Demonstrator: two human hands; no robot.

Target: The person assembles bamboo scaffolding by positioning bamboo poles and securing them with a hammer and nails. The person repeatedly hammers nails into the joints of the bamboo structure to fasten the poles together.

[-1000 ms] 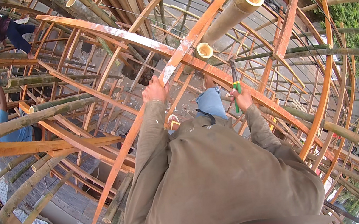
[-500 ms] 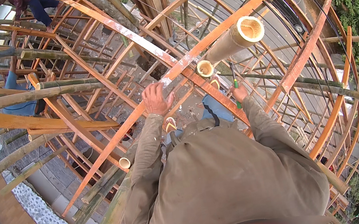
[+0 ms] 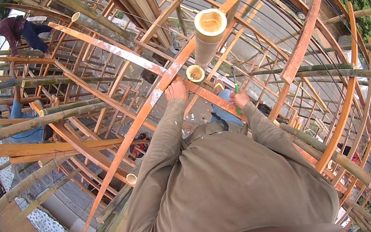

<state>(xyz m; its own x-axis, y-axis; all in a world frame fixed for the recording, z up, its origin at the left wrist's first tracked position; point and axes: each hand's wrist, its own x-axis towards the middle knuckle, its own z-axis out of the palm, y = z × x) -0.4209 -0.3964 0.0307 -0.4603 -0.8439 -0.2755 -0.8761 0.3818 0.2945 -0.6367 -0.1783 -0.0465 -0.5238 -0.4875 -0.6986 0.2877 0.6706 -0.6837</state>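
My left hand (image 3: 176, 90) is closed at the crossing of two reddish wooden beams, its fingers curled over the edge of the long beam (image 3: 121, 153). Whether anything small sits in those fingers is hidden. In my right hand (image 3: 241, 97) is a hammer (image 3: 235, 80) with a green grip, held upright; its head is hard to make out. The shorter crossing beam (image 3: 214, 97) slants between my hands. Just beyond them, a thick cut bamboo pole (image 3: 208, 48) rises beside a smaller bamboo end (image 3: 195, 73).
Beams and bamboo poles form an open lattice high above the ground. A co-worker (image 3: 15, 33) is on the frame at the far left, another person in blue (image 3: 26, 127) below. Black cables (image 3: 319, 64) run along the right. A bamboo pole (image 3: 131, 179) ends near my left arm.
My left hand has slid right along the long beam to the crossing, going from spread fingers to curled. My right hand still holds the hammer. The view has shifted slightly.
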